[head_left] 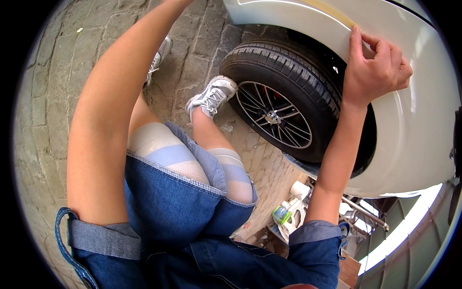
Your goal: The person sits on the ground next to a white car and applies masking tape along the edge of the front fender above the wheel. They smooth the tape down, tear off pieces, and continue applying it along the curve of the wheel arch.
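My right hand (378, 67) is at the white car body panel (421, 120), above the wheel arch. Its thumb and forefinger are pinched at the end of a thin yellowish strip of masking tape (329, 10), while the other fingers curl in. The tape follows the curve of the arch along the panel. Up at the top edge my left forearm (103, 115) runs out of the picture, so my left hand cannot be seen. Below the arch is the wheel, with a black tyre (288, 65) and a dark spoked rim (273, 117).
Grey stone paving (48, 111) lies under me. One of my sneakers (211, 96) is close against the tyre. Beyond the wheel, a white paper roll (300, 190), a green-labelled tub (282, 213) and metal tubes (368, 212) crowd the lower right.
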{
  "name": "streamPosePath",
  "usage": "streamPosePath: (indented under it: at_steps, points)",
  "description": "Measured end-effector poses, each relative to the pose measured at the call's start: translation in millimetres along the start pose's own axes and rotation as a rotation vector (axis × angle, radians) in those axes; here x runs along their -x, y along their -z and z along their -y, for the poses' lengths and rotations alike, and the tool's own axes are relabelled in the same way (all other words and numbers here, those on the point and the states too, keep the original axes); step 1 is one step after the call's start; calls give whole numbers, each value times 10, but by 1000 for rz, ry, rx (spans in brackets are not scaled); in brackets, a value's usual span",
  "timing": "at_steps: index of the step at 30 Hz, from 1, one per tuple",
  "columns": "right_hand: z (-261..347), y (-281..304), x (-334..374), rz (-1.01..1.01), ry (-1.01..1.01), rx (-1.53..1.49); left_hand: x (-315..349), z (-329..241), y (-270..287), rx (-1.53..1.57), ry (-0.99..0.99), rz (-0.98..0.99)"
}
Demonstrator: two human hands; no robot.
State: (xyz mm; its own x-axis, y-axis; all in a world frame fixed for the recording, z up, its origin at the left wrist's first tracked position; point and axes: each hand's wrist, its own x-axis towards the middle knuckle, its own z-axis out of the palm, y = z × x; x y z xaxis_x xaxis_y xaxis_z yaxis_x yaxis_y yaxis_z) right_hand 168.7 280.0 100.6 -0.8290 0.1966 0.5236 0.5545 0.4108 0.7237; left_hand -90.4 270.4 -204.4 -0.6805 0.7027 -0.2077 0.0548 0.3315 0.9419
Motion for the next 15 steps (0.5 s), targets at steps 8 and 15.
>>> streamPosePath:
  at_steps: [8,15]
  points:
    - [118,117,-35,19,-142,69,-13,-13,-17,-20,-10,-21]
    - [-224,281,40,-20,-123,-44,-20,99,-99,-11,-29,2]
